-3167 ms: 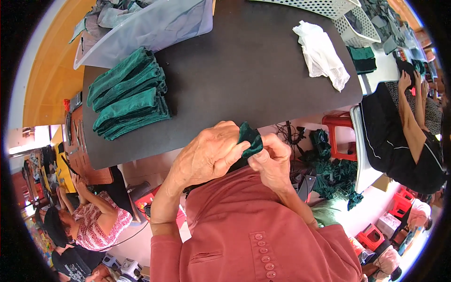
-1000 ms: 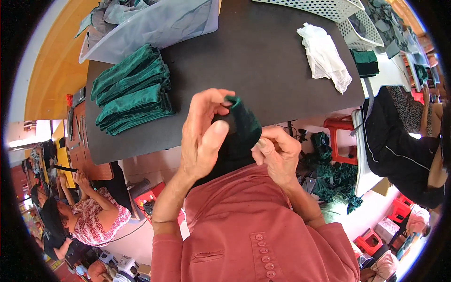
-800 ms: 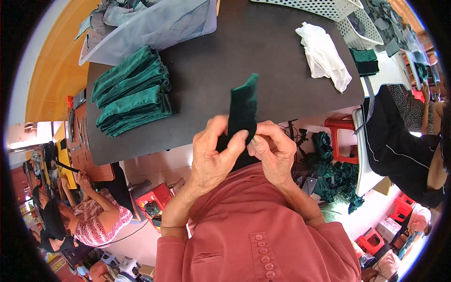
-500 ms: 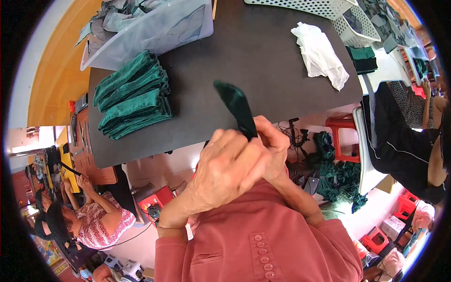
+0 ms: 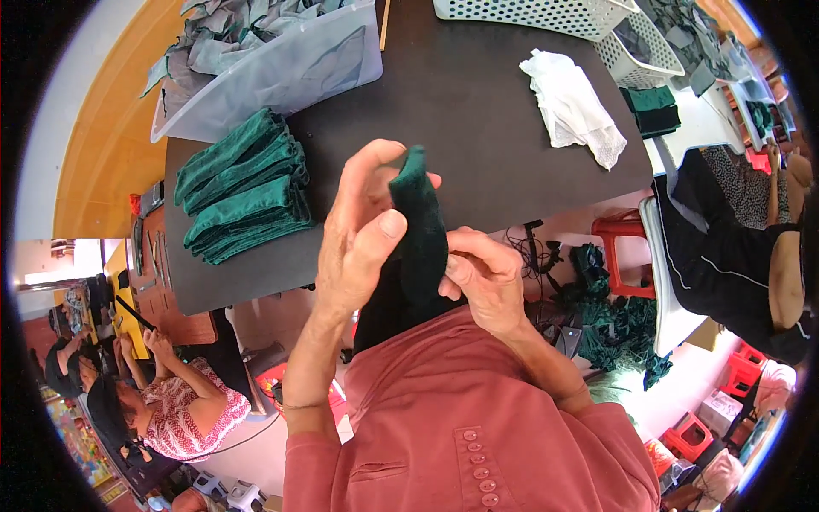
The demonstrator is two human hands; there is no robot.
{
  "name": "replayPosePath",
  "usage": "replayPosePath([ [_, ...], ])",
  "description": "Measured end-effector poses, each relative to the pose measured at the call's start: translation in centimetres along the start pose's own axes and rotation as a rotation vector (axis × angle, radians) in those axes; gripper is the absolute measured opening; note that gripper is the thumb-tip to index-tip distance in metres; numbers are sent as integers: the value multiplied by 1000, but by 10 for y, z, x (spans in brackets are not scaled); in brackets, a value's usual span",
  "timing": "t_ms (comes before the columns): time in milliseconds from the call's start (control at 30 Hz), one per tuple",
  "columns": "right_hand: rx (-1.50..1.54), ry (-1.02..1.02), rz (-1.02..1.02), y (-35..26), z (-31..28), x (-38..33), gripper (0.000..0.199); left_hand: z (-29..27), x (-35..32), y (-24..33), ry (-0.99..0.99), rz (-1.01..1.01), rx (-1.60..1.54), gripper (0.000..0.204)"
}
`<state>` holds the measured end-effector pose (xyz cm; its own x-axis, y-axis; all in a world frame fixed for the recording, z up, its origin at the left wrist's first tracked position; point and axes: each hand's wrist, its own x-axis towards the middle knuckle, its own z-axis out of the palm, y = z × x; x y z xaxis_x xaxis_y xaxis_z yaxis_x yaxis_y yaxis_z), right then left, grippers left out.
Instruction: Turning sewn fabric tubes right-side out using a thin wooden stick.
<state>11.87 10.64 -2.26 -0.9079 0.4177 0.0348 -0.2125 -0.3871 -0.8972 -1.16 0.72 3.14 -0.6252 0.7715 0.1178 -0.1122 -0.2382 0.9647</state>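
Observation:
A dark green velvet strip (image 5: 420, 226) stands upright in front of my body, its narrow tip at the top. My right hand (image 5: 490, 282) pinches its right edge near the lower part, between thumb and fingers. Around the upper part of the strip is my left hand (image 5: 348, 230), thumb and fingers spread apart. One fingertip of that hand shows past the strip's right side, so the fingers pass behind it; whether they touch it I cannot tell. On the dark table to the left lie two stacks of folded green velvet pieces (image 5: 247, 224).
A translucent bin (image 5: 328, 77) of grey-green cloth pieces stands at the far left. White crumpled fabric (image 5: 573, 107) lies on the table (image 5: 461, 94) at right, near perforated baskets (image 5: 546, 15). Green cloth (image 5: 610, 320) heaps on the floor beside a red stool (image 5: 627, 247). Other people sit on both sides.
My left hand has let go of the strip's lower part, moved up and left, and spread its fingers. The strip now stands more upright with its broad face showing.

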Motion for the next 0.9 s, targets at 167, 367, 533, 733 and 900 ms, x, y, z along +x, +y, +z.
replayPosePath([
  [167, -102, 109, -116, 4, 10, -5, 13, 25, -15, -12, 105, -218, 77, 34],
  [367, -89, 74, -118, 14, 1, -15, 12, 23, -27, -24, 55, -134, 170, 38],
  [533, -369, -18, -81, 9, -2, -20, 25, 18, -32, -21, 106, -144, 30, 36],
  [733, 75, 83, 11, 16, 10, -30, 25, 32, -44, -32, 25, -285, 60, 33],
  [900, -147, -28, -58, 12, -4, -21, 17, 27, -38, -17, 120, -126, 33, 33],
])
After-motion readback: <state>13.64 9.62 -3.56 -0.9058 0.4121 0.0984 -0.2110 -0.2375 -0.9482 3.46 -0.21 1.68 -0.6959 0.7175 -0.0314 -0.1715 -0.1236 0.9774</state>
